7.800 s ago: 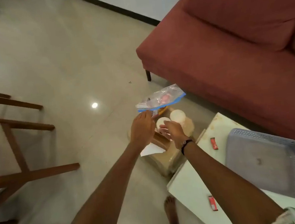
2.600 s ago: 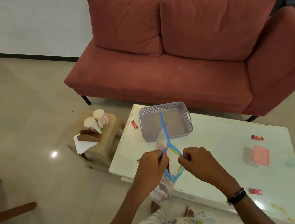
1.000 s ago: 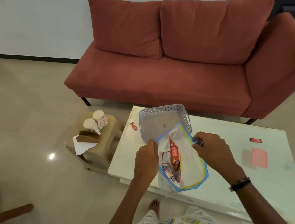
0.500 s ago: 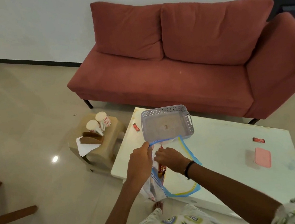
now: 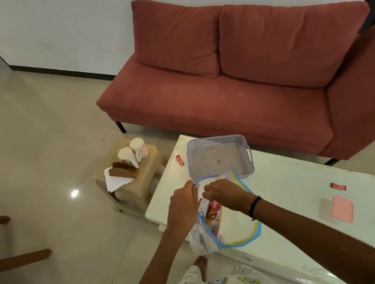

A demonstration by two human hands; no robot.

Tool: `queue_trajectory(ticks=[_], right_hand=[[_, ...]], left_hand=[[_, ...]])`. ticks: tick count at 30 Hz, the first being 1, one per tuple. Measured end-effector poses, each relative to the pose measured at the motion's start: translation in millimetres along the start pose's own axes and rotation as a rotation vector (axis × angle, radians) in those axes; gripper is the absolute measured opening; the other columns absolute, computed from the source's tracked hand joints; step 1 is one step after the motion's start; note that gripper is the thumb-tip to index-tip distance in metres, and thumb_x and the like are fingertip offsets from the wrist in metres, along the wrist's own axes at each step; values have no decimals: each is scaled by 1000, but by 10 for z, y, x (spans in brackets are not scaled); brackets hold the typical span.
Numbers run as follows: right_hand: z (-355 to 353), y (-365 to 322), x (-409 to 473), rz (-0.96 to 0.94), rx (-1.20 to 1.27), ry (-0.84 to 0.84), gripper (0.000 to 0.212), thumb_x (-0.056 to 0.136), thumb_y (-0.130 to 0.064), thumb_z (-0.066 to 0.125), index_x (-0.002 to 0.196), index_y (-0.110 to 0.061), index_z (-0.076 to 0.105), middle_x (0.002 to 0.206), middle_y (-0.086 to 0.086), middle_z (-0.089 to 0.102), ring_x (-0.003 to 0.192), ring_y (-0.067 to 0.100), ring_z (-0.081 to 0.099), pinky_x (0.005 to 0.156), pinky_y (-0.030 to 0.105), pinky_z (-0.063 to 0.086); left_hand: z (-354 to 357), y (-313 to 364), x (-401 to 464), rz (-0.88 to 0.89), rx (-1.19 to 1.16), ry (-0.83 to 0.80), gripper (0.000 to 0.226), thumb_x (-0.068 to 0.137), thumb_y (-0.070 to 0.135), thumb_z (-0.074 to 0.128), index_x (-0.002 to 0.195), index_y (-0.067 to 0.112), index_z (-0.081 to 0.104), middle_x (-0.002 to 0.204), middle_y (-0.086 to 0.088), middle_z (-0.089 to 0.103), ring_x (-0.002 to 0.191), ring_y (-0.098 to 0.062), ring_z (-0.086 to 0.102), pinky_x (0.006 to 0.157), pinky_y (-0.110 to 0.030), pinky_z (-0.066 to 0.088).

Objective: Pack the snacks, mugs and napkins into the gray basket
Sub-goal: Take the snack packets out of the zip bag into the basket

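A clear zip bag (image 5: 236,227) with a blue and yellow rim hangs over the white table's near left edge, its mouth spread wide. My left hand (image 5: 183,206) pinches the rim's left side. My right hand (image 5: 225,194) is inside the mouth, fingers closed on a red snack packet (image 5: 213,213). The gray basket (image 5: 218,158) sits just beyond the bag, with only a small speck on its floor. Two white mugs (image 5: 134,151) with red print and white napkins (image 5: 112,182) in a brown holder stand on a low stool to the left.
The white table (image 5: 292,190) carries small red sachets (image 5: 179,160) (image 5: 338,186) and a pink lidded box (image 5: 342,209). A red sofa (image 5: 245,84) runs behind it. Wooden chair legs (image 5: 15,260) lie at the far left. My bare foot (image 5: 202,267) stands below the table edge.
My right hand let go of the bag's right rim and went into the bag, closing on the red packet and lifting it slightly. My left hand keeps its hold.
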State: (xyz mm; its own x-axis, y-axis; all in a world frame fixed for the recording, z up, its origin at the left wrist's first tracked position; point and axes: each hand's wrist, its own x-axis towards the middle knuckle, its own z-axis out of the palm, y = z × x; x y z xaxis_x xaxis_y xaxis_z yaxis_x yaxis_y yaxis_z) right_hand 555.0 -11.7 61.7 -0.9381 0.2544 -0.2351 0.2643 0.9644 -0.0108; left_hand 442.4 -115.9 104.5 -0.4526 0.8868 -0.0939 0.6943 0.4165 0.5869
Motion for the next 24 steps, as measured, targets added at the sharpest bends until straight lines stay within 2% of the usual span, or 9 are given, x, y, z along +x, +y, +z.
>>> queue_trajectory(ticks=[3, 6, 10, 13, 16, 18, 20, 22, 24], right_hand=[[-321, 66, -158, 110, 166, 107, 17, 92, -4, 45, 95, -11, 59, 97, 8, 62, 85, 31, 62, 63, 38, 41], [-627, 140, -283, 248, 342, 212, 14, 90, -13, 52, 93, -14, 66, 97, 5, 66, 88, 25, 62, 70, 33, 44], [-877, 288, -358, 486, 529, 365, 15, 80, -8, 65, 89, -16, 73, 90, 3, 71, 84, 20, 64, 73, 28, 47], [-982, 405, -298, 635, 614, 490, 15, 77, -5, 67, 85, -16, 74, 84, 0, 73, 75, 17, 68, 72, 31, 53], [-1073, 538, -186, 763, 639, 616, 14, 75, -9, 70, 82, -20, 74, 82, -5, 72, 68, 11, 66, 66, 23, 45], [-1152, 696, -115, 842, 634, 687, 14, 75, -13, 71, 84, -24, 74, 84, -7, 72, 70, 10, 64, 69, 24, 44], [-1236, 837, -125, 894, 633, 792, 13, 74, -15, 72, 83, -23, 74, 85, -5, 73, 74, 14, 66, 73, 28, 49], [-1279, 1053, -129, 950, 628, 907, 13, 73, -15, 72, 83, -23, 74, 85, -2, 74, 75, 15, 67, 73, 32, 50], [-1233, 1296, -123, 998, 622, 954, 13, 75, -16, 72, 85, -22, 74, 88, -1, 74, 76, 13, 67, 73, 31, 50]], left_hand=[[7, -61, 85, -53, -8, 16, 34, 100, 27, 33, 95, 2, 55, 88, -18, 67, 76, -30, 61, 63, -34, 44], [51, -112, 185, -124, -59, 21, 35, 100, 25, 33, 91, 0, 55, 86, -19, 66, 68, -23, 53, 60, -30, 40], [103, -113, 367, -201, -136, 39, 36, 100, 24, 34, 85, -2, 55, 84, -21, 66, 62, -18, 49, 51, -23, 33], [88, -43, 582, -242, -233, 65, 36, 99, 23, 34, 84, -2, 56, 83, -20, 64, 69, -23, 54, 58, -27, 38], [40, 47, 828, -260, -292, 74, 37, 100, 25, 33, 90, -3, 57, 84, -16, 63, 78, -27, 60, 66, -30, 45], [24, 65, 1033, -262, -305, 69, 38, 100, 27, 33, 96, -3, 57, 92, -18, 66, 80, -26, 62, 66, -29, 48], [15, 65, 1164, -250, -314, 66, 38, 100, 27, 32, 98, -2, 57, 96, -20, 67, 84, -29, 64, 70, -33, 52], [41, 63, 1324, -257, -312, 62, 38, 100, 24, 31, 96, -4, 56, 96, -24, 66, 87, -33, 64, 73, -37, 51], [91, 60, 1463, -270, -286, 67, 38, 100, 24, 31, 96, -5, 56, 97, -24, 66, 87, -33, 63, 73, -38, 51]])
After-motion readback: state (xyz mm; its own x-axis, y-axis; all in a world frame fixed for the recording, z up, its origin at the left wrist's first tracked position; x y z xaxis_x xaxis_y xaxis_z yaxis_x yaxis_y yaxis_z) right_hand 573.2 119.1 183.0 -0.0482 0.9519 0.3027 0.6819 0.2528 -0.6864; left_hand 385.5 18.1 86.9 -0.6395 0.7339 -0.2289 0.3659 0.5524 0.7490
